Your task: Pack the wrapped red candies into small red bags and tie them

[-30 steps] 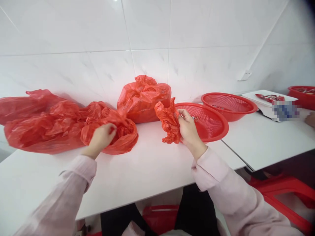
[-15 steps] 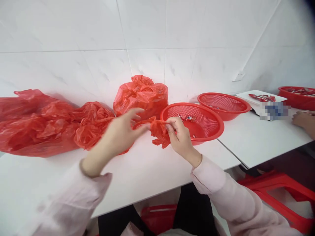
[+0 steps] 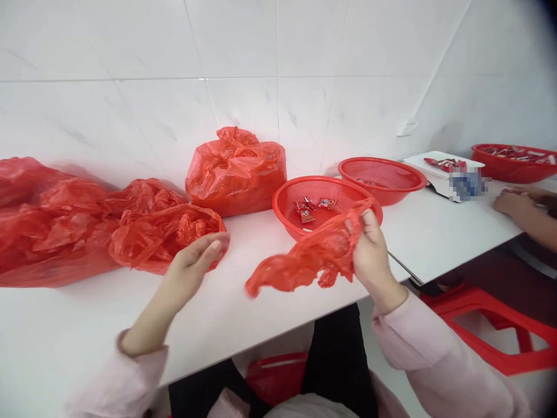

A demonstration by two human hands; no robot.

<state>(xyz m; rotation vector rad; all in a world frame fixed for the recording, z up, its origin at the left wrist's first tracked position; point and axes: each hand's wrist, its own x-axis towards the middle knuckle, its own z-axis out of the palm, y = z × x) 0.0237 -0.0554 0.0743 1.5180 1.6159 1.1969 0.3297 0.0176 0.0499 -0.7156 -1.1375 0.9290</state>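
A crumpled red plastic bag [image 3: 304, 261] hangs from my right hand [image 3: 372, 255], its loose end trailing left above the white table. My right fingers are closed on its upper corner, in front of the near red basket [image 3: 287, 217]. A few small wrapped packets [image 3: 307, 216] lie in that basket. My left hand [image 3: 194, 264] holds nothing. Its fingers are stretched out, with the thumb a little apart, at the front right edge of an open red plastic bag [image 3: 148, 232] with crumpled red plastic inside; whether they touch it, I cannot tell.
A large full red bag [image 3: 39, 232] lies far left, and a knotted red bag [image 3: 237, 174] stands against the wall. Right of the near basket are a second red basket [image 3: 383, 174], a white scale [image 3: 470, 165] with packets and a third basket [image 3: 513, 168]. Another person's hands [image 3: 516, 203] rest nearby.
My right hand has moved right with the red bag, which now hangs longer and more spread. My left hand has come away from it, down and left. The view has shifted slightly right.
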